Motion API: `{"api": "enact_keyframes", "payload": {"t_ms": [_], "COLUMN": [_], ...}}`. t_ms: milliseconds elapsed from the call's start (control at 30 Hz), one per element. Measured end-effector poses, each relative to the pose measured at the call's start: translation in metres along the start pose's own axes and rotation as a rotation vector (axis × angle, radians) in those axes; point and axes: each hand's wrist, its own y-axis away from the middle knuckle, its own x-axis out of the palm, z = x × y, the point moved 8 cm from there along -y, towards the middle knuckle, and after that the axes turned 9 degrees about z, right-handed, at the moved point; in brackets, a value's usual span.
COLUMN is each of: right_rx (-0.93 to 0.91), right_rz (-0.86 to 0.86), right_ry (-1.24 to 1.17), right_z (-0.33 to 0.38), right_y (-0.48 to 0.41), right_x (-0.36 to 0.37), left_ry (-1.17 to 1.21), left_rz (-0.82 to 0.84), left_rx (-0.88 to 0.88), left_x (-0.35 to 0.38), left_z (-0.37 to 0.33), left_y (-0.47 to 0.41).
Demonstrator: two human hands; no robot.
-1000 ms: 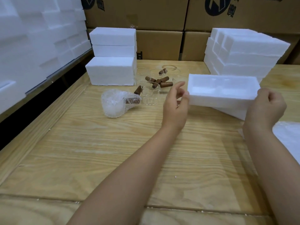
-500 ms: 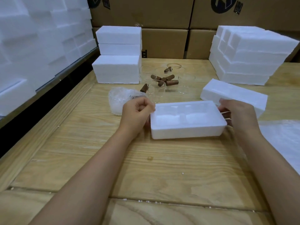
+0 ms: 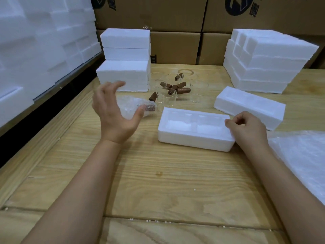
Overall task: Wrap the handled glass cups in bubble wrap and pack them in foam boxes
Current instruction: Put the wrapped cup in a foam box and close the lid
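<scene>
An open white foam box [image 3: 191,138] with two hollow compartments lies on the wooden table [image 3: 158,182] in front of me. My right hand [image 3: 246,131] rests at its right end, fingers curled against the rim. My left hand [image 3: 114,111] hovers spread open above a glass cup wrapped in bubble wrap [image 3: 133,107], which lies on its side left of the box; its brown handle shows. Several bare glass cups with brown handles [image 3: 174,88] stand behind the box. A second foam piece [image 3: 249,106] lies to the right behind it.
Stacks of foam boxes stand at the back left [image 3: 124,60] and back right [image 3: 263,62]. Cardboard cartons [image 3: 175,46] line the back. More foam [image 3: 35,50] fills the left wall. A bubble wrap sheet [image 3: 302,159] lies at the right edge.
The foam box came down from the air onto the table. My left hand let go of its left end and moved left, opening over the wrapped cup.
</scene>
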Motion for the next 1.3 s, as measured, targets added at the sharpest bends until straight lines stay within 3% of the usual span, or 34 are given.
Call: {"api": "enact_keyframes", "payload": {"t_ms": [167, 333, 533, 700, 833, 967, 1300], "right_rx": [-0.014, 0.026, 0.010, -0.230, -0.456, -0.548, -0.583], "right_rz": [0.043, 0.069, 0.021, -0.183, -0.060, 0.107, 0.152], "right_ry": [-0.087, -0.184, -0.148, -0.133, -0.043, -0.050, -0.199], "right_z": [-0.002, -0.007, 0.001, 0.042, 0.076, 0.092, 0.092], "right_y": [-0.003, -0.006, -0.002, 0.017, 0.031, 0.036, 0.035], "right_x": [0.004, 0.005, 0.000, -0.018, 0.003, 0.026, 0.027], "left_ry": [0.204, 0.154, 0.195, 0.275, 0.305, 0.361, 0.458], "left_rz": [0.330, 0.405, 0.244, 0.115, 0.171, 0.249, 0.353], "left_rx": [-0.403, -0.518, -0.414, -0.237, -0.043, 0.065, 0.048], "left_x": [0.027, 0.040, 0.029, 0.022, 0.033, 0.047, 0.062], "left_z": [0.052, 0.070, 0.060, 0.021, -0.019, -0.044, -0.049], "left_y": [0.005, 0.008, 0.002, -0.005, -0.005, 0.001, 0.006]}}
